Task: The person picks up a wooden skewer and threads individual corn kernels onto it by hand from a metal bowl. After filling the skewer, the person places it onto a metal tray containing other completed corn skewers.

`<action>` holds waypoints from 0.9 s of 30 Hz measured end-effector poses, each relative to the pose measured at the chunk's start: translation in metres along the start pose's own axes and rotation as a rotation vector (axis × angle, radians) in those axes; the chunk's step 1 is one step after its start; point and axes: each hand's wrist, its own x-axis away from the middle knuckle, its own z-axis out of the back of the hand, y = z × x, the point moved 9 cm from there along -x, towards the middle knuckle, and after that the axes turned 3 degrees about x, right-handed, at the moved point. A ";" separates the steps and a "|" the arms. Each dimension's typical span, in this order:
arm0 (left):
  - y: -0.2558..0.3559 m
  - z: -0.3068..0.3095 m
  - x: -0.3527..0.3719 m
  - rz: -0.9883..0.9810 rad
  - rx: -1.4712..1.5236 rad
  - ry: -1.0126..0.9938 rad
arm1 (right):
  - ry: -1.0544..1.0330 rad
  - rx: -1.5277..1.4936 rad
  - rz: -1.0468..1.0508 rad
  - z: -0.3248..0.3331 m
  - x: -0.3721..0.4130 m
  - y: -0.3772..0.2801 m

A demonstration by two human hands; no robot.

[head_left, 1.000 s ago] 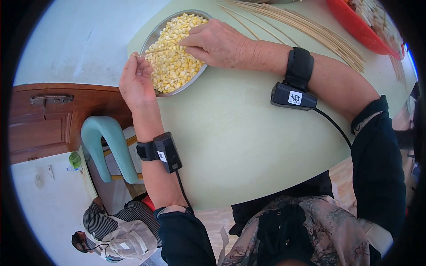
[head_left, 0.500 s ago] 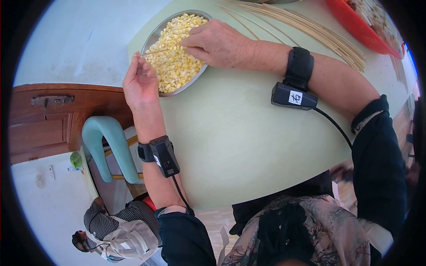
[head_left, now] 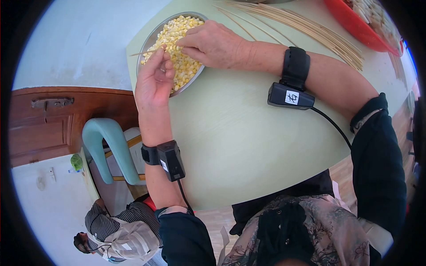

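A metal bowl [head_left: 191, 83] full of yellow and white corn kernels [head_left: 181, 29] stands at the upper left of the table. Over its left part, my left hand [head_left: 155, 80] pinches a thin wooden skewer [head_left: 141, 53], whose end sticks out to the left past the bowl's rim. My right hand [head_left: 215, 45] is above the bowl's right side, thumb and fingertips pressed together close to the left fingertips. Whatever lies between the right fingertips is too small to make out.
Many long wooden skewers [head_left: 310, 32] lie on the pale green table [head_left: 257, 128] beyond my right forearm. A red basin [head_left: 355, 26] with pale pieces stands at the upper right. A teal chair [head_left: 111, 142] and a seated person [head_left: 124, 226] are at the left.
My left hand has moved right, nearer to my right hand, and its fingers have closed further along the skewer. The skewer now points out to the left. My right hand has barely shifted.
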 end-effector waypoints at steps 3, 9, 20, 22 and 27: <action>0.000 0.001 -0.002 0.015 -0.045 -0.018 | 0.001 0.002 0.005 0.001 0.000 -0.001; 0.028 0.014 -0.002 -0.131 -0.416 0.023 | 0.005 -0.025 -0.018 0.002 0.001 0.000; 0.036 -0.005 0.001 -0.327 -1.494 0.031 | -0.004 0.001 -0.036 -0.002 0.000 0.004; 0.036 -0.007 -0.003 -0.481 -1.420 0.063 | -0.009 0.004 -0.023 0.000 0.000 0.002; 0.036 0.007 -0.024 -0.286 -1.154 0.050 | 0.053 -0.014 -0.023 -0.003 0.000 0.004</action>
